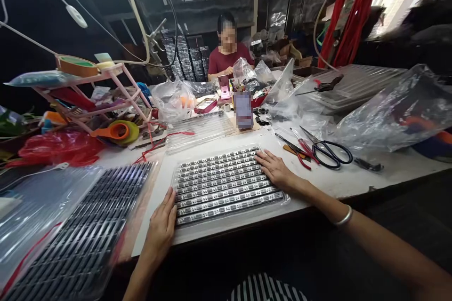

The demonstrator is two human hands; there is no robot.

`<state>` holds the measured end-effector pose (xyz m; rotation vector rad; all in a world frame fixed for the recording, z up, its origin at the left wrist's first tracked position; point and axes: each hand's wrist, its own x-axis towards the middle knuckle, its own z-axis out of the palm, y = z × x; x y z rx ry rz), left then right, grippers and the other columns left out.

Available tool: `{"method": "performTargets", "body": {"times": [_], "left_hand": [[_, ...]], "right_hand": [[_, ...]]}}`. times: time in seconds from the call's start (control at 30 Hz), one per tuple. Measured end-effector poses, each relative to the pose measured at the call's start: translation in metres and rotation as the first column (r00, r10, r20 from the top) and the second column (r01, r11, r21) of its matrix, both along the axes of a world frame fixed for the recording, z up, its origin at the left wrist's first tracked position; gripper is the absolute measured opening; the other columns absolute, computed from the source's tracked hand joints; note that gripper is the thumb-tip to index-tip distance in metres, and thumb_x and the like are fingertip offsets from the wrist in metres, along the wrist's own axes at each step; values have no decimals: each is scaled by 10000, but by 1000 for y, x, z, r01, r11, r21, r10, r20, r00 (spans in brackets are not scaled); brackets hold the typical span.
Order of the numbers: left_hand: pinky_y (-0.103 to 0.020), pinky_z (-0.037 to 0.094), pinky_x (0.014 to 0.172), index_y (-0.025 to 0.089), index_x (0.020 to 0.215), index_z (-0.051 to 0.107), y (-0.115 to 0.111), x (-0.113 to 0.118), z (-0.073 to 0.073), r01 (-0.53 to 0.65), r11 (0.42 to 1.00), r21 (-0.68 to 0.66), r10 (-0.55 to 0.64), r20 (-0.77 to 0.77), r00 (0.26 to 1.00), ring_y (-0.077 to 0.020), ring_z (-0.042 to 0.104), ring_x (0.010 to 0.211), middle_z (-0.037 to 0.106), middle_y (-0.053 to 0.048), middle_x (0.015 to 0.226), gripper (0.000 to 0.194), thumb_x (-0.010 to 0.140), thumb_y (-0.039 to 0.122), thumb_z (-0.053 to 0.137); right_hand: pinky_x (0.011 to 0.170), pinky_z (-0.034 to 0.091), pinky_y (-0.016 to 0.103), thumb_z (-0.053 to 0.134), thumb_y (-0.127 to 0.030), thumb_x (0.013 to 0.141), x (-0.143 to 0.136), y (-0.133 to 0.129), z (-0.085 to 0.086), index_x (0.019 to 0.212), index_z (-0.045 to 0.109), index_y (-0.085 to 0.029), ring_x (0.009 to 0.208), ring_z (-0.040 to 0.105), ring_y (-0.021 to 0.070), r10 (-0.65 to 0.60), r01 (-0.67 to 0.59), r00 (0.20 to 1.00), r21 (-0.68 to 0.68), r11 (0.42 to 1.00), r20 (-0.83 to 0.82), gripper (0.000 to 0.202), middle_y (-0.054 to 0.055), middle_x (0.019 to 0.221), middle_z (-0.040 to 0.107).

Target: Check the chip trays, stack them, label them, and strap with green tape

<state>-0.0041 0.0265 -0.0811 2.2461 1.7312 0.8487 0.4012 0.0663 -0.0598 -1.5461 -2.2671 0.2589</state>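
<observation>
In front of me lies a clear plastic tray [286,200] filled with rows of dark, pen-like sticks [222,182] with white patterned markings. My left hand [161,226] rests along the tray's left edge, fingers stretched out and touching the ends of the rows. At the far right corner, my right hand [277,171] lies with its fingers extended over the ends of the upper rows. Neither hand grips anything. Just behind this tray sits another clear ribbed tray [201,128].
At the left is a tray of dark sticks [88,225]. Black-handled scissors [330,153] and red-handled pliers [304,148] lie to the right. A pink rack [116,80], a phone [243,110] and plastic bags [395,108] stand farther back. A person [229,56] sits opposite.
</observation>
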Motion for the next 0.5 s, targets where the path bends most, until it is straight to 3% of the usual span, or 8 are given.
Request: {"method": "performTargets", "body": {"times": [0.1,0.27,0.37,0.5], "left_hand": [[-429,290,1113,159,1362,428,-2,5,5,-19,1000,-23,19,16,1000,-216,344,1341,370,-85,1459,497,922,365,324],[-390,314,1101,189,1346,453,-35,-1,26,52,991,-122,-50,21,999,-189,376,1320,416,-44,1433,468,918,349,355],[-366,308,1106,251,1378,404,-64,-14,33,156,971,-181,-160,-5,987,-164,363,1328,384,-7,1456,469,917,215,328],[-399,306,1109,283,1406,342,-91,-23,24,195,974,-116,-205,-75,976,-170,342,1345,357,-30,1473,558,881,93,333]], "right_hand": [[1035,336,541,313,-301,953,-10,-4,-7,1366,446,-140,1365,217,314,5,-5,1000,20,1000,-9,462,95,1464,331],[1060,332,492,283,-207,929,14,-20,-8,1291,523,-103,1319,343,262,89,-87,996,67,994,-32,447,140,1392,431],[1052,361,463,307,-163,906,39,-48,-14,1349,470,-179,1324,336,230,225,-217,973,109,970,-60,473,81,1408,420],[1035,383,469,393,-152,833,57,-94,-29,1406,394,-281,1322,334,263,351,-343,934,111,933,-59,587,14,1441,375]]}}
